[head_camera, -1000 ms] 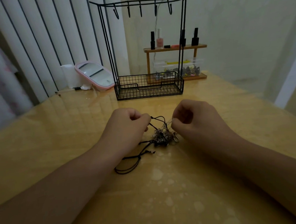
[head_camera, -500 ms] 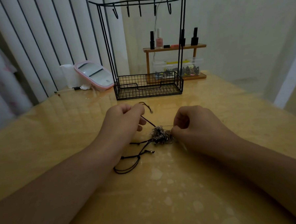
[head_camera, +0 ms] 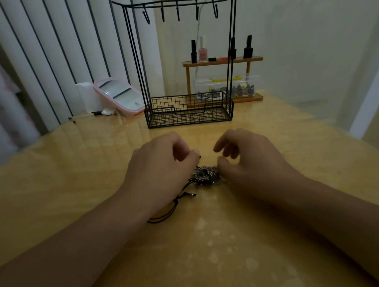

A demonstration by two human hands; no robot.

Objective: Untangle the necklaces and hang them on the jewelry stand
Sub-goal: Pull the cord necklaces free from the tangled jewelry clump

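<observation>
My left hand has fingers curled, thumb and forefinger pinching the black cord. My right hand is loosely curled, its thumb on the tangle; can't tell if it grips. Tangle sits on the tabletop between the hands, cord loop trailing under my left wrist. Stand is behind, hooks bare.

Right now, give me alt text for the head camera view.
Two hands, left hand and right hand, pick at a tangled clump of necklaces on a wooden table. Behind stands a black wire jewelry stand with bare hooks.
</observation>
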